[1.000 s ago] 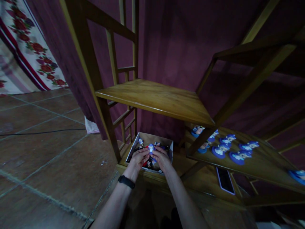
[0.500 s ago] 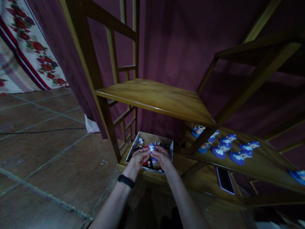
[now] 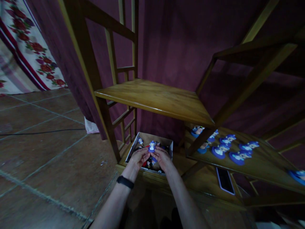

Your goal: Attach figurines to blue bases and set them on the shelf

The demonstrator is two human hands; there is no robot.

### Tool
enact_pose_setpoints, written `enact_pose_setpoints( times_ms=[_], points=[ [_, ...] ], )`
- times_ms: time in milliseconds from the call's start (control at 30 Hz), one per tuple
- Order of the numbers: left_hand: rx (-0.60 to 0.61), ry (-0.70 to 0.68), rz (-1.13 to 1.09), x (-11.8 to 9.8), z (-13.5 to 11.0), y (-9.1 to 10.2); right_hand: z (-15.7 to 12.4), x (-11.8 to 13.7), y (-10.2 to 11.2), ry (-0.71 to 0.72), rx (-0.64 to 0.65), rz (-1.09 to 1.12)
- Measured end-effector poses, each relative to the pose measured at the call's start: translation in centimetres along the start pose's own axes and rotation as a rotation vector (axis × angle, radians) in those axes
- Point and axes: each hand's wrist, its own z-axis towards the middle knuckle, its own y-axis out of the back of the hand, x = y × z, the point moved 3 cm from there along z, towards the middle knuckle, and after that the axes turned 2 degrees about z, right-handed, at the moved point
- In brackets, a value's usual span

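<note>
A small blue and white figurine (image 3: 152,146) on a blue base stands upright between my fingertips. My left hand (image 3: 138,158) grips its base from the left, and my right hand (image 3: 162,157) grips it from the right. Both hands are over an open cardboard box (image 3: 171,149), which holds several other small figurines and dark and red items. One white and blue figurine (image 3: 140,141) lies near the box's back left corner. My hands hide part of the box's contents.
The box rests on the wooden unit's bottom board, beneath a wooden shelf (image 3: 152,95). To the right, several blue-based figurines (image 3: 220,150) stand on another shelf (image 3: 267,162). A phone (image 3: 225,180) lies below them. A slanting post (image 3: 202,141) crosses in front of some figurines.
The figurine has turned more upright in my fingers, so its white body and blue base now show. Both hands stay over the box.
</note>
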Motion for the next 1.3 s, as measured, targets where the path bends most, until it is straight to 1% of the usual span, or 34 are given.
enact_pose_setpoints(
  times_ms=[200,367,600,733,833,933,1067,1167,1300],
  points=[
    [0.016,-0.019,0.002,-0.1,-0.1,0.2,-0.1,0.0,-0.1,0.026,0.049,-0.008],
    [0.036,-0.064,0.009,-0.2,-0.5,-0.1,-0.2,0.0,0.1,0.067,0.051,-0.008],
    [0.089,-0.135,-0.029,0.5,-2.3,-0.8,-1.7,0.1,0.2,0.142,0.081,-0.002],
    [0.099,-0.117,-0.021,1.5,-4.2,-0.5,-3.6,-0.1,0.4,0.138,0.09,-0.081],
    [0.112,-0.039,-0.008,2.4,-6.1,-0.3,-5.4,-0.3,0.8,0.11,0.066,-0.131],
    [0.11,0.016,0.002,3.4,-8.2,0.1,-7.6,-0.6,1.3,0.101,0.078,-0.162],
    [0.122,-0.013,-0.009,4.7,-10.7,1.0,-10.9,-1.3,2.0,0.104,0.099,-0.153],
    [0.137,-0.017,-0.024,6.1,-12.0,1.9,-13.1,-1.7,2.5,0.098,0.115,-0.149],
    [0.113,-0.014,-0.032,7.8,-13.3,2.7,-14.9,-2.0,3.2,0.066,0.141,-0.138]
  ],
)
